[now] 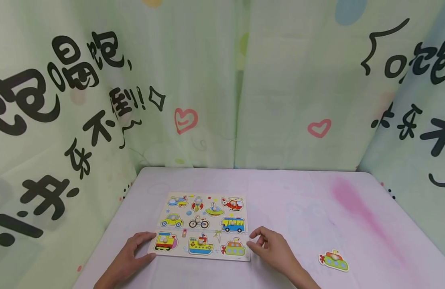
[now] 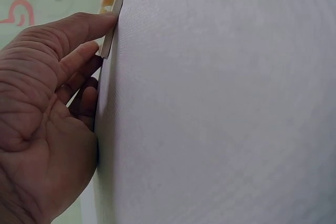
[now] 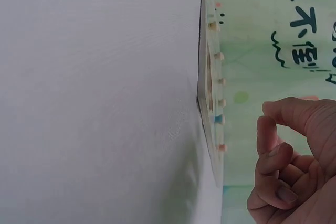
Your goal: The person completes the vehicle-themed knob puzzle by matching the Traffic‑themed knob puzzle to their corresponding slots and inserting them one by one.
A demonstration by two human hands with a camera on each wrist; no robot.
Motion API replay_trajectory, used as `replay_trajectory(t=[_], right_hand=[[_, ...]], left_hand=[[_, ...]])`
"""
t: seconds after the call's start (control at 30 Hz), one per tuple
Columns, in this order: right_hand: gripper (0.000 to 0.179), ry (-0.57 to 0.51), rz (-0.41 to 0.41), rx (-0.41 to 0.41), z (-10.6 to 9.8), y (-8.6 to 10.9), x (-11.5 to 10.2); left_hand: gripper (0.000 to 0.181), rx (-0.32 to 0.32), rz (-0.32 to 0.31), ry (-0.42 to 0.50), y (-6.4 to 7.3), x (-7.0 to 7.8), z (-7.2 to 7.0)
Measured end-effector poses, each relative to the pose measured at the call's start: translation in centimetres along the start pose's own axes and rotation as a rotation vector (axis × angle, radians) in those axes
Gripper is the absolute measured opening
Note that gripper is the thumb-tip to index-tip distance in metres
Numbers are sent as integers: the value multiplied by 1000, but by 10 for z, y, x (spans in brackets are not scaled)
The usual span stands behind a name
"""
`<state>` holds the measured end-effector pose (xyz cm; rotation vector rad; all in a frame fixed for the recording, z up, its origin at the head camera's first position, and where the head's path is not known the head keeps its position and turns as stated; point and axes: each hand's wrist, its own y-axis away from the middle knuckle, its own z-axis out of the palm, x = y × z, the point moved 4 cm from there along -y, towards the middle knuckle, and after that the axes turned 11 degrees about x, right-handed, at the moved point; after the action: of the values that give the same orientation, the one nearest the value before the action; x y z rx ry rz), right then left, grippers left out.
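Note:
A wooden peg puzzle board (image 1: 182,237) with several vehicle pictures lies flat on the table, left of centre. Knobs stand up from its face in the right wrist view. My left hand (image 1: 125,257) touches its near left corner, thumb and forefinger against the edges. Beside the board's right edge hovers my right hand (image 1: 276,251), holding nothing, with its fingers loosely bent and thumb near the forefinger. To the right of that hand lies a loose green submarine puzzle piece (image 1: 334,261). A matching submarine picture (image 1: 234,247) shows at the board's near right corner.
The pale table (image 1: 287,200) carries a pink smear (image 1: 359,212) on its right side. Light green curtains (image 1: 208,80) with black lettering and hearts close in the back and both sides.

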<state>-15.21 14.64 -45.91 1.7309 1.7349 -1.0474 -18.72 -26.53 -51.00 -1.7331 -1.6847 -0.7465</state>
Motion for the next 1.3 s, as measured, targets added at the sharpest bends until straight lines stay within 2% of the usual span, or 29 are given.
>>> replay_trajectory(t=[0.2, 0.37, 0.53, 0.77, 0.93, 1.13, 1.3], right_hand=[[18, 52, 74, 23, -13, 7, 14], [18, 91, 140, 36, -23, 11, 26], [20, 108, 145, 46, -37, 16, 37], [20, 81, 176, 26, -55, 23, 52], [22, 65, 169, 41, -67, 27, 60], [23, 108, 172, 61, -80, 30, 69], [26, 168, 211, 41, -91, 33, 79]], left_hand=[[56, -2, 33, -5, 1, 2, -2], [55, 2, 31, -14, -1, 2, -2], [55, 2, 35, -9, -1, 2, -1], [54, 3, 21, -8, -1, 1, 0], [55, 1, 10, 1, 1, -1, 0], [56, 0, -7, 19, 1, -1, 0], [55, 12, 29, -4, 2, 0, -1]])
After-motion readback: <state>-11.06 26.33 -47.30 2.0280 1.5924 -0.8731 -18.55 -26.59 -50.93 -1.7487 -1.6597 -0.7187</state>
